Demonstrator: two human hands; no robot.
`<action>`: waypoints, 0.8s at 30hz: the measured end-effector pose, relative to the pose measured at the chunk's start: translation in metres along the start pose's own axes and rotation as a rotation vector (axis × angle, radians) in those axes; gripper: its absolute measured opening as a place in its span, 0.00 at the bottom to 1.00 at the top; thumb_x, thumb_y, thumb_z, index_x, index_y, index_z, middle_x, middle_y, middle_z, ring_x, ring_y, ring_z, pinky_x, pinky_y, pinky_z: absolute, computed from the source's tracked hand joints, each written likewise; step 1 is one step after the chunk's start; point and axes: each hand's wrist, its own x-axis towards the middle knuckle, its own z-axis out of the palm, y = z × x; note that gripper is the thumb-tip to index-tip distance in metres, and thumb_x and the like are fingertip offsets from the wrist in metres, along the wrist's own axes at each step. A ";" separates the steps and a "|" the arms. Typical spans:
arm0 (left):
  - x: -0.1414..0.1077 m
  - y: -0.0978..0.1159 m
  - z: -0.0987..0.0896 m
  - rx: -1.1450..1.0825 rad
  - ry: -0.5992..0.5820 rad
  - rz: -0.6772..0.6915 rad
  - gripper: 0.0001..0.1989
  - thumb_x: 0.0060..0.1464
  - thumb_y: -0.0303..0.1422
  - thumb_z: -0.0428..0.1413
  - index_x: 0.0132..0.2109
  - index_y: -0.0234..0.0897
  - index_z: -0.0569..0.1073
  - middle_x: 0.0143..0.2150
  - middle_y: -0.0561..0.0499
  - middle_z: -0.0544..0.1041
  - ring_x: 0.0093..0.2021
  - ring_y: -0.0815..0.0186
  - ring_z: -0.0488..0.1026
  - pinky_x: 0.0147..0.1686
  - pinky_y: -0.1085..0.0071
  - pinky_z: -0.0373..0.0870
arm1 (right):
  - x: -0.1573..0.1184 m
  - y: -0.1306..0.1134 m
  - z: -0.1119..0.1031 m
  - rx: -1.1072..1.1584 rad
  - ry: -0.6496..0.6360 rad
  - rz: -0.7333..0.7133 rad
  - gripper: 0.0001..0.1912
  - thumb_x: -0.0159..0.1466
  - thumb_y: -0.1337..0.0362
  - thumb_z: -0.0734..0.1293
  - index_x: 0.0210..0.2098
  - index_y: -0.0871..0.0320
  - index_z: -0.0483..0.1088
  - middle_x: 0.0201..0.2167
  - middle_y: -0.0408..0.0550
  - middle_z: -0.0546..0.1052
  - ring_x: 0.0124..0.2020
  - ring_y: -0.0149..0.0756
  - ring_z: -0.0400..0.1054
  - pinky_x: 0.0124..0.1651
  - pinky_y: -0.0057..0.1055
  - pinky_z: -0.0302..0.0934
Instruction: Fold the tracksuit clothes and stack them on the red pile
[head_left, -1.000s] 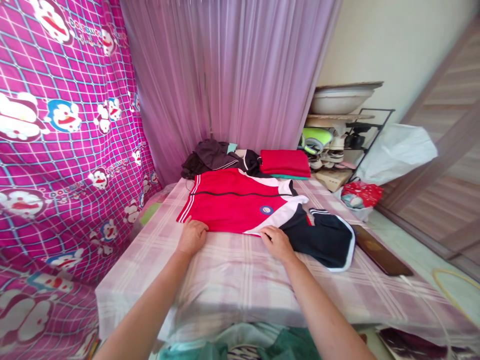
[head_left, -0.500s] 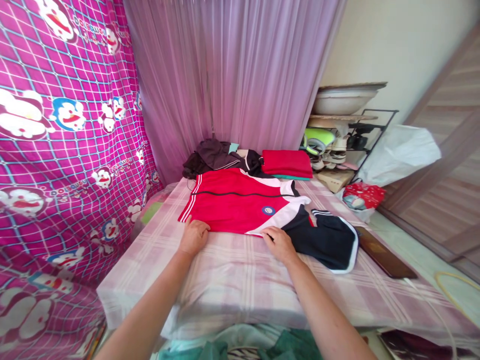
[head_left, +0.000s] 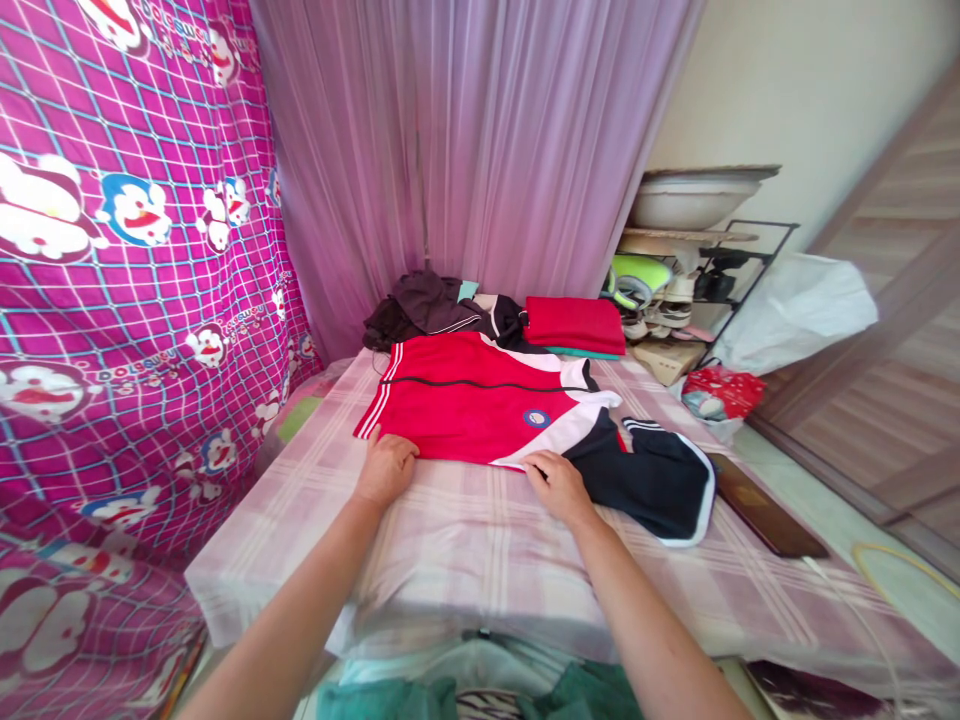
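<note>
A red, white and black zip jacket (head_left: 457, 405) lies flat on the checked cloth of the table, its striped hem to the left and its collar to the right. One black sleeve with a white edge is bent toward me at the right. My left hand (head_left: 386, 467) grips the jacket's near edge by the hem, fingers curled. Along the same edge, below the round blue badge, my right hand (head_left: 556, 483) pinches the fabric near the white panel. The fingertips of both hands are partly hidden in the cloth.
Dark clothes (head_left: 442, 308) are heaped at the back beside a folded red cloth (head_left: 574, 324). A phone (head_left: 769, 508) with a cable lies right of the sleeve. Past the table stand a shoe rack (head_left: 739, 290) and a white bag (head_left: 802, 305). Patterned pink fabric (head_left: 150, 300) hangs at left.
The view has shifted slightly. Both hands keep their hold on the jacket's near edge, and the jacket lies as before.
</note>
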 end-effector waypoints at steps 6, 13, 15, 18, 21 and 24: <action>0.000 -0.001 0.002 -0.021 -0.003 -0.004 0.15 0.55 0.27 0.47 0.33 0.42 0.78 0.35 0.50 0.82 0.40 0.58 0.75 0.67 0.43 0.47 | -0.001 0.003 0.002 0.002 -0.001 0.004 0.13 0.66 0.66 0.60 0.36 0.53 0.77 0.37 0.48 0.81 0.40 0.39 0.74 0.46 0.34 0.66; 0.001 -0.002 0.001 -0.030 -0.010 0.003 0.15 0.54 0.26 0.47 0.34 0.41 0.78 0.35 0.50 0.82 0.40 0.59 0.76 0.66 0.46 0.51 | -0.001 0.001 0.000 0.003 -0.014 0.014 0.13 0.66 0.66 0.60 0.36 0.53 0.77 0.36 0.48 0.81 0.40 0.39 0.74 0.45 0.34 0.65; 0.002 -0.004 0.002 -0.029 -0.020 0.028 0.15 0.54 0.26 0.47 0.34 0.41 0.78 0.34 0.49 0.81 0.39 0.59 0.76 0.63 0.49 0.58 | -0.001 0.001 0.000 0.003 -0.018 0.013 0.13 0.66 0.66 0.60 0.35 0.53 0.77 0.36 0.48 0.81 0.40 0.39 0.74 0.45 0.34 0.65; 0.002 -0.006 0.003 -0.018 -0.028 0.056 0.15 0.54 0.26 0.47 0.34 0.39 0.79 0.34 0.47 0.81 0.38 0.59 0.76 0.52 0.57 0.69 | -0.001 0.001 0.000 -0.001 -0.016 0.011 0.13 0.66 0.67 0.60 0.36 0.54 0.77 0.36 0.48 0.81 0.40 0.39 0.74 0.45 0.33 0.65; 0.003 -0.007 0.004 -0.005 -0.017 0.058 0.15 0.54 0.25 0.47 0.34 0.38 0.79 0.34 0.46 0.81 0.38 0.59 0.76 0.45 0.61 0.71 | -0.001 0.001 0.001 0.004 -0.009 0.001 0.13 0.66 0.67 0.60 0.36 0.54 0.77 0.36 0.48 0.81 0.40 0.39 0.74 0.45 0.33 0.65; 0.003 -0.008 0.005 0.001 -0.012 0.066 0.14 0.54 0.25 0.48 0.34 0.38 0.79 0.34 0.46 0.81 0.38 0.60 0.76 0.44 0.61 0.70 | -0.001 0.002 0.002 0.012 -0.004 -0.001 0.13 0.66 0.67 0.61 0.36 0.54 0.77 0.36 0.48 0.81 0.40 0.39 0.74 0.45 0.33 0.65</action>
